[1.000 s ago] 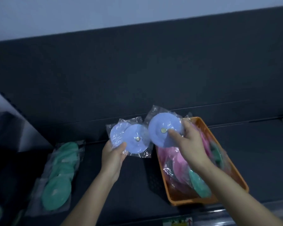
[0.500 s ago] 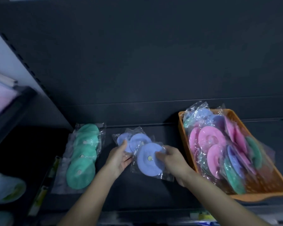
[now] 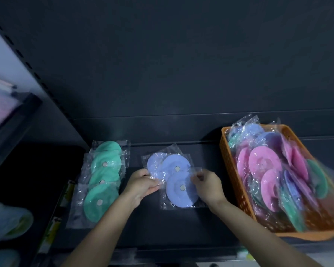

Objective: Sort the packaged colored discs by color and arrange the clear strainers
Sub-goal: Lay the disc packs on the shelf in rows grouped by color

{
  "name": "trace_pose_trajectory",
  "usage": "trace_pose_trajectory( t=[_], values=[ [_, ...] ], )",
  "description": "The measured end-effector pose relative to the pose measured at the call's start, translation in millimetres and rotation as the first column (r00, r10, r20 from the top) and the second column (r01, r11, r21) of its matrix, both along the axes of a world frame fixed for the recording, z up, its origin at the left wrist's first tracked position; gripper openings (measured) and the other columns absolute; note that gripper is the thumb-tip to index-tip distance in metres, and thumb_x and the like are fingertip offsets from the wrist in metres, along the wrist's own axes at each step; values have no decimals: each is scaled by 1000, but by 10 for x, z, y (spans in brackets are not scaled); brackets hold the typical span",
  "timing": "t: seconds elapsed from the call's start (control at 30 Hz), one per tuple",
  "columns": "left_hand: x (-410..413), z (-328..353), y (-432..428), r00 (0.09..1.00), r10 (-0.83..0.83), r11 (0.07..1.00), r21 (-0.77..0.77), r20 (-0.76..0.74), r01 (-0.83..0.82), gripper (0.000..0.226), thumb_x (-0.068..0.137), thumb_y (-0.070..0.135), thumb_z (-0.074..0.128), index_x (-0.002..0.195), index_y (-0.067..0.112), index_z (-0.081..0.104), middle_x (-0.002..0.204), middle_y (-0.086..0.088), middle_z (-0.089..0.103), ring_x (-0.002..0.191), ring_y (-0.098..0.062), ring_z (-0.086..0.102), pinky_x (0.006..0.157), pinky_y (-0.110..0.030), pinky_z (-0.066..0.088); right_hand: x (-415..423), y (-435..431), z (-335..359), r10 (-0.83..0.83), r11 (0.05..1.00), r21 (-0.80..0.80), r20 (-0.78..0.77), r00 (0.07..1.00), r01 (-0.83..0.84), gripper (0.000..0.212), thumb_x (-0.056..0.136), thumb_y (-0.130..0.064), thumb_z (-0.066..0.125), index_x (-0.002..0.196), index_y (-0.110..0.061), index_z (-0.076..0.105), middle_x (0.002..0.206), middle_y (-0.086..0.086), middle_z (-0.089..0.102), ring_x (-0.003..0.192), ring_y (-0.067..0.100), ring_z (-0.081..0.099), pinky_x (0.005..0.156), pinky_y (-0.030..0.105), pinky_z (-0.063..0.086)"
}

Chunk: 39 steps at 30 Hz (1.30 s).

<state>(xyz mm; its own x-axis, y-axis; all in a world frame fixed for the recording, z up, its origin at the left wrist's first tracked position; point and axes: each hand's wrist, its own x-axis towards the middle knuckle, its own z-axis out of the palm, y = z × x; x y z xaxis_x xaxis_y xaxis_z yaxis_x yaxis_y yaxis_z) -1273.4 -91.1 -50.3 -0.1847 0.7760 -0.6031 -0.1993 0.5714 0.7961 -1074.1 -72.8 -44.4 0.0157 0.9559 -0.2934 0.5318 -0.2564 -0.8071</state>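
Observation:
Three blue discs in clear bags lie overlapped on the dark shelf; the nearest blue disc lies on top, the others behind it. My left hand pinches the bag edges at their left side. My right hand pinches the plastic of the nearest blue disc at its right edge. A row of green packaged discs lies to the left. No clear strainers are recognisable.
An orange basket on the right holds several pink, blue and green packaged discs. A slanted shelf upright rises at the left, with blurred pale items beyond it. The shelf's back wall is dark.
Both hands came down from mid-air and laid the blue packaged discs on the shelf beside the green row. The camera tilted down and left.

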Motion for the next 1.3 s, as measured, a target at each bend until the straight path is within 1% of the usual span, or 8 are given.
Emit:
trace_pose_trajectory(
  t=[0.07,0.17,0.23,0.3,0.47,0.8,1.13,1.3],
  values=[
    [-22,-1,21,999,-38,999,-23,-3,38,29,76,-22,57,92,2,61,91,-16,70,80,-23,70,63,-26,58,0,20,-25,51,996,63,137,989,-60,4,84,-17,61,81,-17,59,76,-3,58,74,17,56,60,23,45],
    [-59,31,85,997,-78,996,-46,-31,76,23,74,-18,61,78,5,61,74,-10,72,71,-18,70,58,-25,56,1,78,-18,69,994,67,249,966,-88,21,80,-18,66,99,-14,57,94,5,54,86,25,55,68,24,42],
    [-76,33,148,997,-39,999,-40,-66,36,14,78,4,73,75,5,59,69,-6,69,69,-19,68,63,-27,58,-26,153,11,72,994,70,199,977,-88,7,81,-13,61,78,-16,56,70,-2,57,66,19,54,50,12,36],
    [-65,2,220,987,36,999,-5,-156,-37,21,83,21,71,79,6,57,73,-10,62,71,-25,63,74,-38,58,-52,235,6,63,996,55,197,978,-75,24,79,-7,57,58,-15,50,49,-5,48,51,15,46,41,12,34],
    [-43,10,320,875,162,986,115,-457,-123,10,83,15,66,75,13,61,71,-5,64,69,-22,57,76,-42,55,-116,322,-29,64,998,9,237,969,-68,20,76,-6,60,59,-16,61,54,-6,56,60,15,55,46,21,31],
    [-208,8,400,953,18,997,79,-303,6,44,75,-21,55,115,-2,53,87,-10,61,71,-19,61,59,-24,54,-194,406,-73,-24,999,38,125,992,19,13,71,-6,61,61,-12,67,54,-9,63,58,6,59,44,10,37],
    [-302,-4,514,893,69,993,117,-445,-18,46,81,-12,48,125,1,50,92,-7,60,76,-14,56,69,-22,44,-425,567,-99,-10,999,33,152,988,5,14,76,-9,57,66,-15,65,67,-7,66,67,11,60,57,24,46],
    [-361,-32,496,869,53,993,115,-492,4,39,78,-5,56,117,1,57,82,-1,62,76,-14,58,73,-24,46,-416,520,-102,-47,999,23,140,989,44,13,73,-8,57,65,-12,66,59,-7,64,61,10,59,48,18,41]
  ],
)
